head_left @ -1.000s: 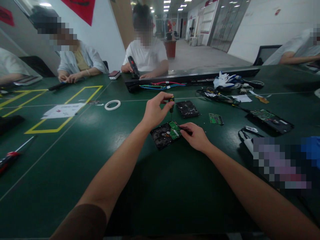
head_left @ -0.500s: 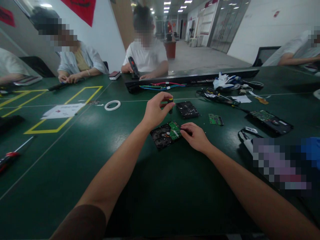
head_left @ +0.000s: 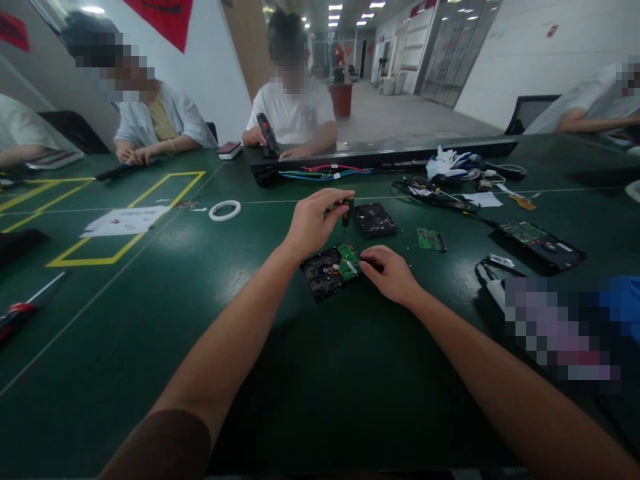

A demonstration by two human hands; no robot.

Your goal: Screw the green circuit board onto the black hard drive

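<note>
My left hand (head_left: 316,222) pinches the black and yellow handle of a small screwdriver (head_left: 347,212), held nearly upright. The thin shaft points down at a hard drive (head_left: 324,272) lying on the green table, its far edge near the tip; whether the tip sits on a screw is too small to tell. A green circuit board (head_left: 349,262) covers the drive's right part. At the drive's right edge, my right hand (head_left: 389,272) has its thumb and fingers closed on the rim, steadying it. Just behind lies a second hard drive (head_left: 375,220).
A loose circuit board (head_left: 431,239) lies to the right, with another drive (head_left: 543,245) beyond it. A tape roll (head_left: 225,211) and a red-handled screwdriver (head_left: 25,310) are at left. Across the table, a co-worker holds a power tool (head_left: 268,133) over a long black panel (head_left: 400,155).
The screwdriver's handle has tilted slightly to the right, and my left fingers have shifted with it. My right hand and the hard drive stay almost in place.
</note>
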